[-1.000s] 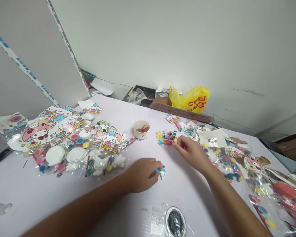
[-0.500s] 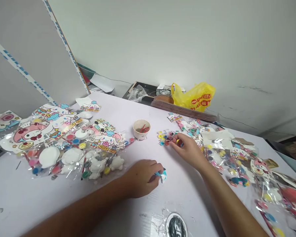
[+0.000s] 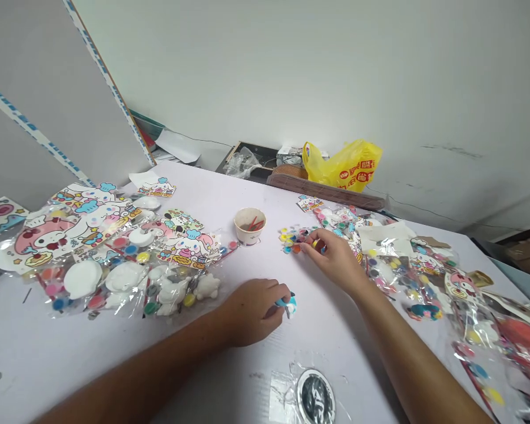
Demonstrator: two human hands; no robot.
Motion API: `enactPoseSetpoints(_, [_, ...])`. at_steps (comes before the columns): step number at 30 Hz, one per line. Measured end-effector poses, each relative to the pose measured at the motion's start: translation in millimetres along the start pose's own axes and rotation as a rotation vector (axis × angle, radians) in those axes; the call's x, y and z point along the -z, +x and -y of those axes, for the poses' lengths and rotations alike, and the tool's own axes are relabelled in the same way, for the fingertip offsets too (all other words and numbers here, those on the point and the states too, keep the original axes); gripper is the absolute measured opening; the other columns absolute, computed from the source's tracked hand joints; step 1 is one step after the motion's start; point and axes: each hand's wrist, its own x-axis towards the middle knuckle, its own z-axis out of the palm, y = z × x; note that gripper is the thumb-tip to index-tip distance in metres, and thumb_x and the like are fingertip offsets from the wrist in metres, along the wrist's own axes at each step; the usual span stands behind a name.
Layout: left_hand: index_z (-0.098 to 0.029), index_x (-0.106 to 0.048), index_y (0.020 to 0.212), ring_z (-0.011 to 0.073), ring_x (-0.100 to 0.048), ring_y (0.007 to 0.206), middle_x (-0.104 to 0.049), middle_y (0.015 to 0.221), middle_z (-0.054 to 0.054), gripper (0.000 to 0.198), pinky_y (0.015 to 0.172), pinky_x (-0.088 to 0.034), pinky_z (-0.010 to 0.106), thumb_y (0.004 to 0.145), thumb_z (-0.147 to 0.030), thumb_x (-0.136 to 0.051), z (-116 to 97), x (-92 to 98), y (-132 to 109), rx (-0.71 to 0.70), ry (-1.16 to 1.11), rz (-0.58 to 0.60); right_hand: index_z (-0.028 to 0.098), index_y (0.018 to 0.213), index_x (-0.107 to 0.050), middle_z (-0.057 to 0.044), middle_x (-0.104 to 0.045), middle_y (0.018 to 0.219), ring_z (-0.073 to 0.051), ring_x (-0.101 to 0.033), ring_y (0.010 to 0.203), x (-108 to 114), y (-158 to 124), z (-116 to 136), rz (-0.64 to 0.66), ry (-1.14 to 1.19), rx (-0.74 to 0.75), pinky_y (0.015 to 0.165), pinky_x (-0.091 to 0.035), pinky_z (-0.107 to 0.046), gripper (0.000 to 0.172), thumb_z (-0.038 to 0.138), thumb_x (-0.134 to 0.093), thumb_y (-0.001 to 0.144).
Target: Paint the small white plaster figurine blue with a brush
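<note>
Near the middle of the white table [image 3: 318, 330], my left hand [image 3: 258, 312] is closed on a small blue and white figure [image 3: 290, 306]. Farther back and to the right, my right hand [image 3: 331, 253] has its fingers bent together at a cluster of small colourful paint pots [image 3: 291, 235]. A yellow and dark piece shows between its thumb and fingers, too small to name. A paper cup [image 3: 249, 227] with red sticks in it stands left of the pots.
Clear bags with white figures and paint pots [image 3: 128, 277] lie at the left, more bagged sets [image 3: 388, 271] at the right. A yellow plastic bag [image 3: 348, 168] is at the back edge. A round black badge [image 3: 316, 397] lies in front.
The whole view has shifted slightly. My right hand stays at the paint pots, where an orange pot now shows beside its fingertips. My left hand still holds the blue and white figure.
</note>
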Motion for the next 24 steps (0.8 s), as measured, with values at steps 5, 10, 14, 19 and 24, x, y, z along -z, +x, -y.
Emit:
enactPoseSetpoints(5, [-0.02,-0.051,0.091,0.0162,-0.048,0.068,-0.054,0.076,-0.002,0.013,0.065,-0.034,0.028,0.082,-0.012,-0.049,-0.6,-0.2,0.7,0.001,-0.005,-0.008,0.021,0.075,-0.055,-0.002,-0.063,0.076,-0.016,-0.053,0.062,-2.7,0.4,2.2,0.006,0.009,0.011,0.059,-0.039,-0.027,0.018,0.033,-0.058,0.089])
enactPoseSetpoints(10, [-0.02,-0.051,0.091,0.0162,-0.048,0.068,-0.054,0.076,-0.002,0.014,0.064,-0.034,0.028,0.081,-0.011,-0.049,-0.9,-0.3,0.3,-0.001,-0.001,-0.006,0.021,0.076,-0.055,0.0,-0.064,0.075,-0.015,-0.052,0.06,-6.1,0.1,1.2,0.002,0.041,-0.006,0.059,-0.038,-0.026,0.017,0.031,-0.059,0.088])
enactPoseSetpoints(14, [-0.02,-0.052,0.093,0.0167,-0.049,0.069,-0.055,0.077,-0.001,0.014,0.065,-0.034,0.028,0.082,-0.012,-0.048,-0.5,-0.6,0.0,0.003,0.002,-0.001,0.021,0.075,-0.054,0.0,-0.064,0.073,-0.015,-0.051,0.059,-6.6,0.1,0.5,0.009,0.065,-0.013,0.058,-0.037,-0.026,0.018,0.032,-0.059,0.088])
enactPoseSetpoints(19, [-0.021,-0.051,0.094,0.0167,-0.049,0.068,-0.055,0.076,-0.001,0.014,0.065,-0.035,0.028,0.083,-0.014,-0.048,0.3,-0.8,-0.2,-0.001,0.011,0.001,0.021,0.076,-0.058,-0.002,-0.068,0.075,-0.016,-0.053,0.06,-5.6,1.6,-0.7,0.023,0.086,-0.081,0.058,-0.038,-0.027,0.022,0.038,-0.054,0.09])
enactPoseSetpoints(24, [-0.021,-0.051,0.095,0.0171,-0.05,0.069,-0.056,0.077,0.0,0.014,0.065,-0.036,0.028,0.083,-0.014,-0.047,0.4,-0.6,-0.1,-0.002,0.007,0.005,0.02,0.076,-0.061,-0.003,-0.069,0.075,-0.017,-0.056,0.063,-5.8,2.9,-3.0,0.025,0.074,-0.117,0.058,-0.037,-0.027,0.027,0.04,-0.051,0.092])
